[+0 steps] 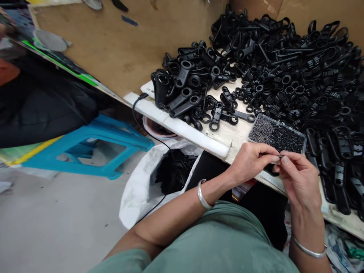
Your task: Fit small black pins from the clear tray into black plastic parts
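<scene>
My left hand (251, 161) and my right hand (303, 178) meet fingertip to fingertip at the table's front edge. Both are closed in a pinch around a tiny dark part (281, 156), mostly hidden by the fingers, so its kind is unclear. Just behind them sits a clear plastic box (305, 143). It holds small greyish metal pieces (260, 129) on the left and small black pieces (287, 139) on the right. Below my right fingers another black part is partly covered.
Black plastic handles (184, 102) lie heaped left of the box, with black toothed rings (295, 89) behind it. More black handles (341, 174) line the right. A white sack (139, 185) of black parts stands below the edge, beside a blue stool (93, 148). A black cable (133, 113) hangs down.
</scene>
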`<move>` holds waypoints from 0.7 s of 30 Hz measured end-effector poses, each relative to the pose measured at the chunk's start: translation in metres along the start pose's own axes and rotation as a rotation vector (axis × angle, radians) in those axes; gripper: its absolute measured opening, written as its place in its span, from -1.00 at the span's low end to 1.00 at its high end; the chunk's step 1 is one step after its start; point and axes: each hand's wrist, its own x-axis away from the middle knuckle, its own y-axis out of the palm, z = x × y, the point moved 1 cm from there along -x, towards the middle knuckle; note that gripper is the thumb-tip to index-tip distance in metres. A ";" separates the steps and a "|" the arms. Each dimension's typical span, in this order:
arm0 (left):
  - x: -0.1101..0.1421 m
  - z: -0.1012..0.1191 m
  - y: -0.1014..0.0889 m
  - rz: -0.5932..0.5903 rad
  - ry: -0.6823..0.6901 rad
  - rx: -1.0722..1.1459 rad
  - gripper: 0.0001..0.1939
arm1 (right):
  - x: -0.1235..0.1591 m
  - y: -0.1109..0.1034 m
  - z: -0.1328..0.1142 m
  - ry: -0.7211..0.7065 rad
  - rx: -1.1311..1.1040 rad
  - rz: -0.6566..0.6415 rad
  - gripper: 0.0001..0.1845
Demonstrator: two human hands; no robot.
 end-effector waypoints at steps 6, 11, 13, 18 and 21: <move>0.001 -0.001 0.001 0.002 0.001 0.018 -0.94 | -0.001 -0.003 0.003 -0.010 0.014 -0.003 -0.76; 0.003 0.000 0.001 0.005 0.011 -0.041 -0.93 | 0.000 -0.002 0.004 -0.023 0.025 0.005 -0.75; 0.004 0.001 0.000 0.011 0.021 -0.073 -0.93 | 0.001 -0.001 0.003 -0.046 0.041 0.028 -0.75; 0.005 0.003 0.001 0.017 0.034 -0.101 -0.92 | 0.001 -0.001 0.004 0.016 -0.019 0.002 -0.72; 0.005 0.003 0.001 0.013 0.033 -0.105 -0.92 | 0.001 -0.001 0.006 0.037 -0.036 -0.003 -0.72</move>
